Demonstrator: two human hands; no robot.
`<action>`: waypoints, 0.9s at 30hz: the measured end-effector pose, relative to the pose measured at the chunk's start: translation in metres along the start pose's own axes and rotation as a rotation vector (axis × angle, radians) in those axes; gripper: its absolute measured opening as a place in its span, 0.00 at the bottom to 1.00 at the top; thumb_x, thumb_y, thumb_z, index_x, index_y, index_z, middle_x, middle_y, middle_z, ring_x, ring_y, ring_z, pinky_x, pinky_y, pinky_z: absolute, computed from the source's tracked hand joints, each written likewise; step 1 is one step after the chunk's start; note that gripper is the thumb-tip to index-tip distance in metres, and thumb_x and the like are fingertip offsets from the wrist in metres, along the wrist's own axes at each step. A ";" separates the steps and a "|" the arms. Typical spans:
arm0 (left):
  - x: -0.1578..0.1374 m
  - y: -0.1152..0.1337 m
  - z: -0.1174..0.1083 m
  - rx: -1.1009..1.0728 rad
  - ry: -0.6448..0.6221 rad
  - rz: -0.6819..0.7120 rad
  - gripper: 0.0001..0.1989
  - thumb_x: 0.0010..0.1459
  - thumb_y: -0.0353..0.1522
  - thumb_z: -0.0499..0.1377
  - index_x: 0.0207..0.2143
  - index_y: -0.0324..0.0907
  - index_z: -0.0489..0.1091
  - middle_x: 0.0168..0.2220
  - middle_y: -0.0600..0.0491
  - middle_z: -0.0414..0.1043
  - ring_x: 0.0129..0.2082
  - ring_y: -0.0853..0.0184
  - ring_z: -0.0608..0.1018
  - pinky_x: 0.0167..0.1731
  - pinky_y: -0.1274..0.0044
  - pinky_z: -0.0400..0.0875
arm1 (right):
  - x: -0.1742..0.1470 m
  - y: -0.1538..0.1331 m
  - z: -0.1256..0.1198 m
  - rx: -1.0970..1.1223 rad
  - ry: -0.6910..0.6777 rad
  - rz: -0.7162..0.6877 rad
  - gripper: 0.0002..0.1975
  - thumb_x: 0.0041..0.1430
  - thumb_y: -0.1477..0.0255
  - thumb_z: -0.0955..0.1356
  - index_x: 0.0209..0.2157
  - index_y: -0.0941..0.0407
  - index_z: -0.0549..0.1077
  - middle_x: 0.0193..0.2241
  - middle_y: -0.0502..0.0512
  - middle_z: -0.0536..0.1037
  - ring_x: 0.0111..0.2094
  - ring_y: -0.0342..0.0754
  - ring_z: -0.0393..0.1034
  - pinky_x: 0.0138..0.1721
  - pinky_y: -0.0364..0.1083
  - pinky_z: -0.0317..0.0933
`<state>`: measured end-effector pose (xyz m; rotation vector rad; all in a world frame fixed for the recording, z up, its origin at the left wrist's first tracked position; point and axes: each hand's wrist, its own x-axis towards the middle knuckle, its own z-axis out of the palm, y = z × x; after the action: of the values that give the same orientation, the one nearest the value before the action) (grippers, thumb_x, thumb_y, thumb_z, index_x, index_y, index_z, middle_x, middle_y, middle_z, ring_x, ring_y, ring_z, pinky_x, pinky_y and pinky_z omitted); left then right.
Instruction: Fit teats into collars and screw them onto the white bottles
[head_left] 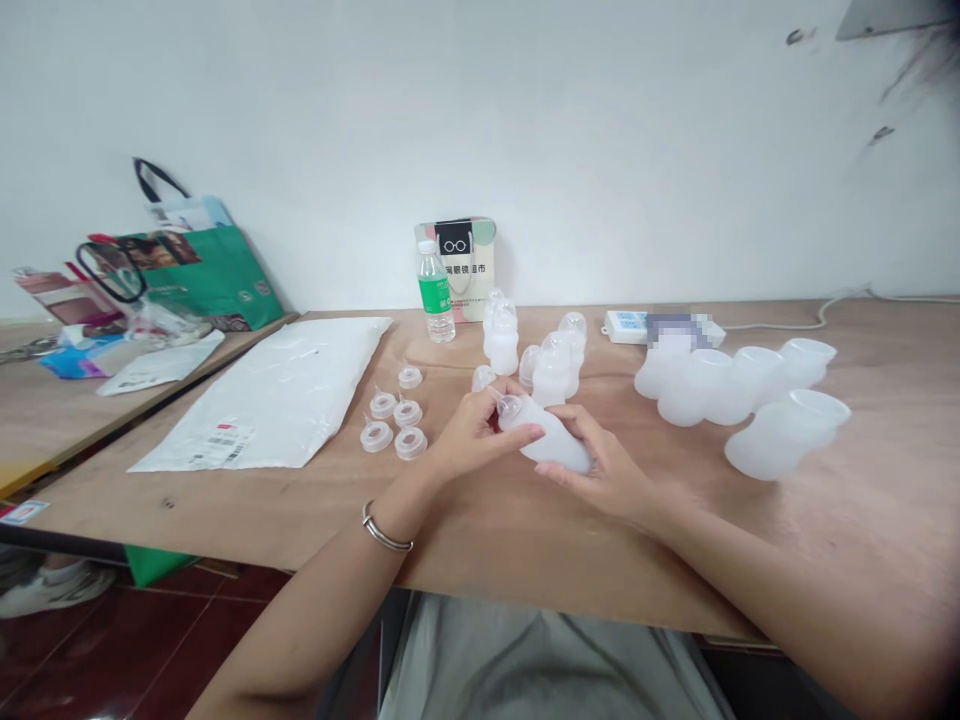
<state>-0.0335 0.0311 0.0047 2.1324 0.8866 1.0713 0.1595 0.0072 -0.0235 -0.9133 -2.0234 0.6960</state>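
Observation:
A frosted white baby bottle lies tilted between my two hands above the table, its base toward the right. My left hand is closed round the neck end, where a clear nipple top shows between the fingers. Wrapped round the lower body of the bottle is my right hand. Just behind my hands stand several bottles with clear domed caps. To the left lie several clear nipple rings. Several open bottle bodies without tops stand on the right.
A white plastic mailing bag covers the table's left part. By the wall stand a water bottle and a paper bag. A white box with a cable is behind the open bodies. A green bag sits far left.

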 end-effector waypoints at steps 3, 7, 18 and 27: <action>0.000 0.004 -0.001 -0.050 -0.039 0.065 0.18 0.52 0.45 0.57 0.36 0.40 0.63 0.28 0.55 0.63 0.25 0.73 0.63 0.24 0.80 0.57 | 0.000 -0.001 -0.002 0.269 -0.104 0.099 0.20 0.53 0.58 0.67 0.44 0.53 0.62 0.35 0.54 0.74 0.33 0.48 0.70 0.31 0.46 0.65; 0.000 0.006 -0.001 -0.213 -0.133 0.099 0.20 0.56 0.46 0.52 0.44 0.41 0.61 0.31 0.53 0.62 0.29 0.70 0.66 0.27 0.78 0.61 | 0.000 -0.003 -0.003 0.673 -0.371 0.282 0.23 0.58 0.52 0.58 0.45 0.56 0.61 0.28 0.55 0.74 0.25 0.46 0.71 0.23 0.44 0.64; 0.002 -0.002 0.005 -0.252 -0.034 -0.019 0.26 0.47 0.49 0.60 0.41 0.42 0.58 0.32 0.55 0.57 0.27 0.73 0.62 0.25 0.81 0.57 | -0.001 0.002 0.004 -0.026 0.013 0.020 0.25 0.51 0.61 0.69 0.49 0.51 0.58 0.43 0.56 0.71 0.41 0.52 0.69 0.36 0.48 0.65; 0.004 0.004 0.003 -0.279 0.018 -0.006 0.28 0.41 0.49 0.63 0.37 0.43 0.57 0.30 0.57 0.59 0.26 0.73 0.62 0.24 0.81 0.57 | -0.002 0.004 0.004 0.167 0.079 -0.102 0.22 0.50 0.65 0.69 0.46 0.53 0.60 0.40 0.55 0.72 0.38 0.49 0.69 0.36 0.47 0.65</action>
<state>-0.0282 0.0314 0.0083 1.8909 0.7057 1.1405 0.1583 0.0070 -0.0295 -0.7246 -1.8968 0.7483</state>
